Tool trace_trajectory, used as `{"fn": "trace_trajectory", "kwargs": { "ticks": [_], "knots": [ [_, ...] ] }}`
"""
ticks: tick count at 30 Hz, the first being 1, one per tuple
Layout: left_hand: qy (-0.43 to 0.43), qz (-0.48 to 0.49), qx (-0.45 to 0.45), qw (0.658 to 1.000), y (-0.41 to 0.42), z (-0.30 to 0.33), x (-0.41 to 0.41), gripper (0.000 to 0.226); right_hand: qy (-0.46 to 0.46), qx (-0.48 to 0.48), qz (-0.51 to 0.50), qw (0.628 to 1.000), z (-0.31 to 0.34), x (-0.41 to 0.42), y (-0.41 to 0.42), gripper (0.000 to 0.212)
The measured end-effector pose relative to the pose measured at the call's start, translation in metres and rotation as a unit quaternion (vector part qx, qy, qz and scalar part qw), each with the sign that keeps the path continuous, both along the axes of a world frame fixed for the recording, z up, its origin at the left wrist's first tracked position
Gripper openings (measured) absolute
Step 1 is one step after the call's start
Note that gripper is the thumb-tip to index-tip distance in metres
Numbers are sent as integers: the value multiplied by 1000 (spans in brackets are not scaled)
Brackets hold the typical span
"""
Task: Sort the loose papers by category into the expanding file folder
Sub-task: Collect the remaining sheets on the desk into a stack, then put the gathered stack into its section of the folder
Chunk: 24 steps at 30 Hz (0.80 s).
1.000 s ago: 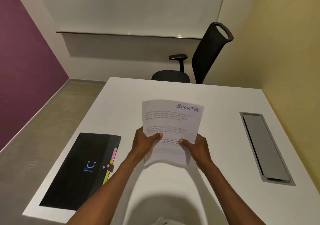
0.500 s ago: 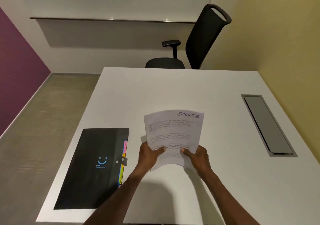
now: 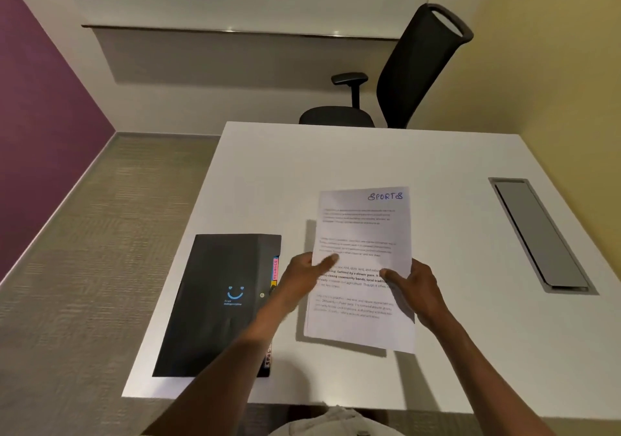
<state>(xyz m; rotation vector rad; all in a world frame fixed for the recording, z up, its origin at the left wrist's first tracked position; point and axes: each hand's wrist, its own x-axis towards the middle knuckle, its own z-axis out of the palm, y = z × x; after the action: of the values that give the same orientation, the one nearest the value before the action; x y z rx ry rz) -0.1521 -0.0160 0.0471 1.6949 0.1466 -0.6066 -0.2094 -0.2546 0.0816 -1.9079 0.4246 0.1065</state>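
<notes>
In the head view, a thin sheaf of papers [image 3: 363, 267] headed "SPORTS" is pinched at mid-height on both edges by the left hand [image 3: 304, 279] and right hand [image 3: 413, 287], thumbs on top. Light and floppy, it should be supported from both sides. The closed black expanding file folder [image 3: 218, 301] lies just left.

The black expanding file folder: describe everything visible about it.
The black expanding file folder lies flat and closed on the white table, near its left edge, left of the papers. Its matte cover bears a blue smiley logo with small text beneath it, and a round snap sits near the right edge. Coloured index tabs, pink and yellow among them, stick out along that right side. The left forearm crosses above its lower right corner; contact cannot be judged.
</notes>
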Motion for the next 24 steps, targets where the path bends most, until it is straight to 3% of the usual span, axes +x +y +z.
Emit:
{"fn": "trace_trajectory", "kwargs": {
  "ticks": [2,4,5,7,9,15,21,24],
  "knots": [
    [-27,83,99,991,16,-17,4,58,-1,18,-36,999,0,-3,-2,37],
    [-86,107,302,943,42,-39,6,46,0,28,-69,997,-1,-5,-4,38],
    [-94,99,375,917,55,-44,3,42,2,28,-81,996,-2,-6,-6,39],
    [-59,37,428,901,69,-43,-3,36,3,28,-92,995,-4,-8,-9,40],
    [-21,-16,437,899,74,-42,-4,34,2,31,-94,995,-3,-10,-11,39],
    [-6,-41,462,886,71,-23,2,27,-13,-9,-69,998,3,-14,-15,41],
    [-54,-14,425,903,59,46,3,30,-39,-75,9,996,16,-4,-20,75],
    [-77,14,362,929,47,89,2,21,-80,-119,81,986,33,5,-16,92]
  ]
}}
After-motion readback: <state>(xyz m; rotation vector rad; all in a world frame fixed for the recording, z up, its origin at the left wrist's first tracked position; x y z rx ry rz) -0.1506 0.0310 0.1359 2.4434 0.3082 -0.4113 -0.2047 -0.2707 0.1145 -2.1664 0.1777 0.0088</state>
